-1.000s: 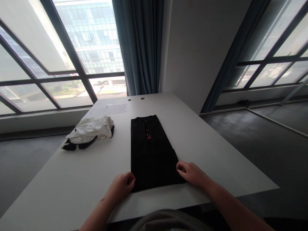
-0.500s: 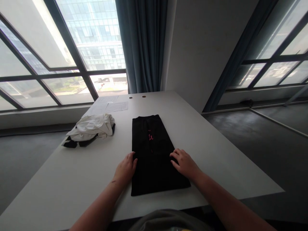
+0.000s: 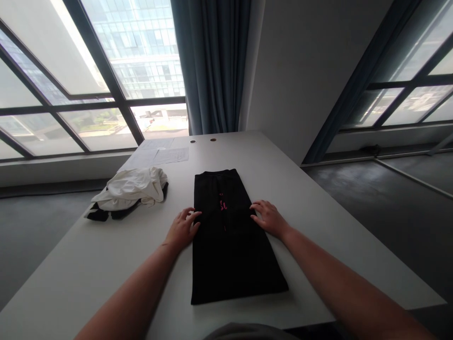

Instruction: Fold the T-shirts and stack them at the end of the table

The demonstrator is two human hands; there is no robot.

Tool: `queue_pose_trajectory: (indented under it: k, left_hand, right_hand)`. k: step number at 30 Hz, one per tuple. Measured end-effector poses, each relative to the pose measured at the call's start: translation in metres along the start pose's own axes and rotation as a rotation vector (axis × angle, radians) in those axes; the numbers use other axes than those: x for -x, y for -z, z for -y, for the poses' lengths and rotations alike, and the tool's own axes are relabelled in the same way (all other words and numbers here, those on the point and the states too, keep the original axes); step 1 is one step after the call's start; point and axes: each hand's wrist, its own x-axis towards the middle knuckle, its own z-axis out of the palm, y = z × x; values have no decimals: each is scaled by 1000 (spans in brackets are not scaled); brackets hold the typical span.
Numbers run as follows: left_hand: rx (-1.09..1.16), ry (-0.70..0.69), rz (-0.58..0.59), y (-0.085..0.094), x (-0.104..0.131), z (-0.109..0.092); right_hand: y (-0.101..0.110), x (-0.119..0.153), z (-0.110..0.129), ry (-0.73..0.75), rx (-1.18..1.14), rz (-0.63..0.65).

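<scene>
A folded black shirt (image 3: 239,264) with pink printing lies flat lengthwise before me, its neckline edge facing the far side. At its left edge rests my left hand (image 3: 183,227), thumb and fingertips reaching slightly over the fabric, fingers apart. On the opposite edge, my right hand (image 3: 269,217) touches the cloth the same way, with fingers spread and nothing gripped. Both hands are roughly level with the pink print.
The white table (image 3: 141,278) carries a crumpled white and black garment (image 3: 132,189) on the left. Paper sheets (image 3: 159,152) lie at the far left, and two round cable holes sit near the far edge. Windows, a blue curtain (image 3: 215,71) and a grey wall stand beyond.
Both hands have slid forward along the shirt's side edges, away from me. More of the shirt's near part shows now. The view has tilted slightly.
</scene>
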Motion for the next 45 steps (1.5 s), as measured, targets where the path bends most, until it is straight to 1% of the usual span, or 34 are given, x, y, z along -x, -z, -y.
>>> queue_pose_trajectory:
  k: [2,5,8,13,15,17,20,23,25,28,32,35,38,42,45]
  left_hand:
    - [7,-55,39,-6,-21,9]
    - [-8,-38,110,-18,-54,19]
    - [-17,55,135,-31,-86,28]
    - [-39,288,115,-49,-136,50]
    - [-42,345,114,-54,-152,59]
    - [-36,370,113,-59,-167,68]
    - [-8,362,97,-65,-185,79]
    - [20,342,75,-69,-199,88]
    - [31,334,64,-71,-204,91]
    - [60,315,33,-72,-206,94]
    - [138,262,-24,-71,-203,95]
    - [243,197,-101,-69,-202,94]
    - [358,146,-218,-66,-199,92]
    - [496,137,-358,-59,-186,82]
    - [520,85,-434,-49,-165,66]
  right_hand:
    - [-11,-22,-11,-30,48,3]
    - [-28,-55,-27,-91,111,53]
    - [-43,-87,-41,-138,138,118]
    - [-57,-134,-61,-161,101,176]
    - [-62,-151,-67,-177,92,194]
    - [-67,-166,-73,-201,85,205]
    - [-75,-184,-80,-212,42,203]
    - [-80,-195,-87,-194,-27,171]
    - [-81,-198,-90,-186,-68,150]
    - [-79,-196,-93,-173,-146,101]
    - [-73,-188,-91,-196,-275,-38]
    - [-69,-184,-86,-208,-343,-128]
    - [-66,-179,-80,-211,-406,-200]
    - [-61,-165,-71,-238,-518,-282]
    - [-53,-146,-57,-228,-605,-307]
